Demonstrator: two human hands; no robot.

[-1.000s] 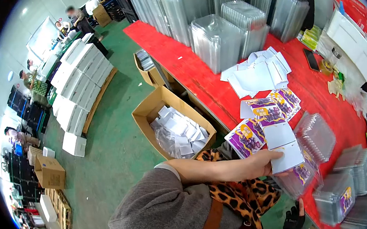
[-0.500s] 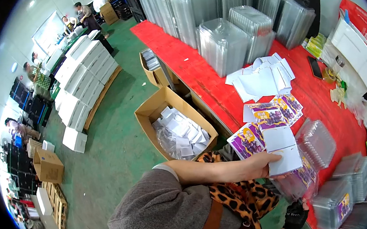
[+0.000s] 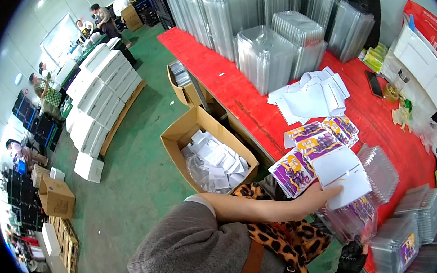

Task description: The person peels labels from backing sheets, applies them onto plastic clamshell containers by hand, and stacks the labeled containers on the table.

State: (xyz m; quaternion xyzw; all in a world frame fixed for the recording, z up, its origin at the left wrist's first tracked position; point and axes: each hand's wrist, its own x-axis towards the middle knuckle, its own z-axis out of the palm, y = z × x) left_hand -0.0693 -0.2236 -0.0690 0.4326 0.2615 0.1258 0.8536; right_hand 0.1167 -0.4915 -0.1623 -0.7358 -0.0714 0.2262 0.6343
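On your left, white rectangular boxes (image 3: 99, 90) stand stacked on a wooden pallet (image 3: 123, 117), well apart from the table. Nearer, a brown open-topped cardboard box (image 3: 188, 126) holds small white paper pieces (image 3: 212, 156); its position beside the table probably keeps it within reach. On the red-topped table (image 3: 250, 106), purple-and-white grape-print cards (image 3: 292, 173) lie overlapped near your left hand (image 3: 318, 199), likely for ready access. That bare hand grips a white two-panel card (image 3: 348, 184): thumb on the upper face, remaining fingers hidden. The card is over a clear plastic container (image 3: 345, 223) at the near table edge; contact between them cannot be confirmed. Your right hand (image 3: 355, 258), in a black fingerless glove, is at the container's near corner, possibly to steady it; you cannot tell whether its fingers grip. Farther right, labelled clear plastic stacks (image 3: 395, 248) stand close by, apparently for convenience.
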